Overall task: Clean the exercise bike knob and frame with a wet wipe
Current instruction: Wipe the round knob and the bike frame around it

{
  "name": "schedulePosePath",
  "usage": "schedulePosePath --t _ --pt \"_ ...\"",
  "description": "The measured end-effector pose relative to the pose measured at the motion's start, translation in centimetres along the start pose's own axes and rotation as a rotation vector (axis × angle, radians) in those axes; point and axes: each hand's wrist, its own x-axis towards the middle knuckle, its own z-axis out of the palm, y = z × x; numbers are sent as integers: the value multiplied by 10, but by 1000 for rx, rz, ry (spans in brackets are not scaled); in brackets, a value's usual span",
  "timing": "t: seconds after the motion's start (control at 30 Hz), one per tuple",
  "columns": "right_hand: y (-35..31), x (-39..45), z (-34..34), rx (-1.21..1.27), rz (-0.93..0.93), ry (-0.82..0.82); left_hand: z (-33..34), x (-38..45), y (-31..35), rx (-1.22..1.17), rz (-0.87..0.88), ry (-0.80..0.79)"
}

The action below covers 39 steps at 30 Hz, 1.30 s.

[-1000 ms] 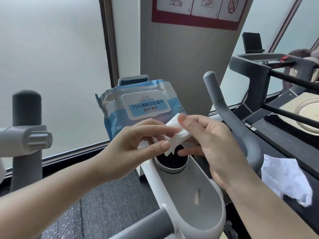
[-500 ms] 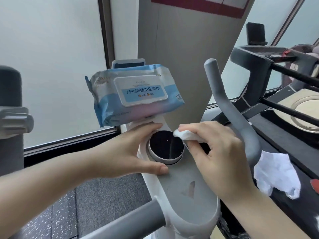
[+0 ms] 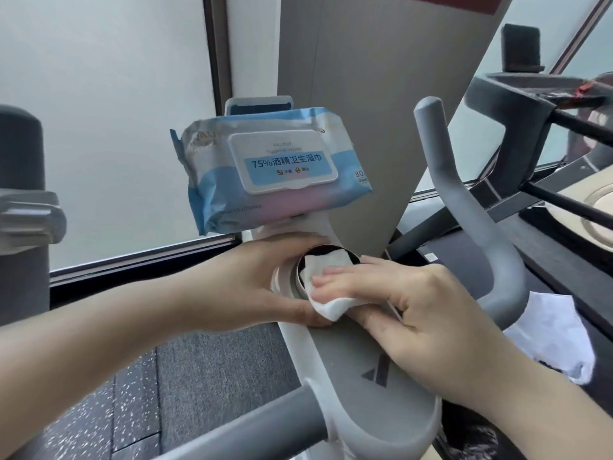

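Observation:
The bike's round knob (image 3: 292, 277), dark on top with a silver rim, sits at the upper end of the grey and white frame (image 3: 365, 376). My left hand (image 3: 258, 283) curls round the knob's left side, index finger behind it and thumb in front. A folded white wet wipe (image 3: 326, 270) lies over the knob's top and front edge. My right hand (image 3: 424, 313) holds the wipe there, fingers laid across it and thumb just below the rim. Most of the knob's top is hidden.
A blue pack of wet wipes (image 3: 265, 174) leans on the holder just behind the knob. The grey handlebar (image 3: 464, 207) curves up on the right. A crumpled white tissue (image 3: 550, 340) lies at lower right. Another machine (image 3: 514, 94) stands far right, and a grey post (image 3: 23, 194) at left.
My right hand has brought the wipe from the knob's right edge onto its top. My left hand has closed tighter round the knob. The view has moved nearer.

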Motion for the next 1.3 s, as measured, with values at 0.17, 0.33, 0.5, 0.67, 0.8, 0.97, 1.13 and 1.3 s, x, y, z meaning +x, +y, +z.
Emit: schedulePosePath --t 0.17,0.33,0.5,0.67,0.8,0.97,1.13,1.3 --pt "5 -6 -34 -204 80 -65 -4 -1 1 52 -36 -44" --pt "-22 -27 -25 -250 130 266 -13 -1 -5 101 -91 -203" --pt "-34 -63 33 -354 18 390 -14 -3 -9 265 -126 -225" --pt "-37 -50 47 -413 -58 320 -12 -5 -13 364 -108 -180" --pt "-48 -32 59 -551 15 258 -8 -8 -15 415 -33 -127" --pt "-54 -9 72 -686 46 172 -8 -13 -10 448 93 -67" --pt "-47 -34 62 -579 65 332 -10 -13 -16 421 93 -86" --pt "-34 -60 32 -473 137 451 -15 -10 -19 296 38 -162"
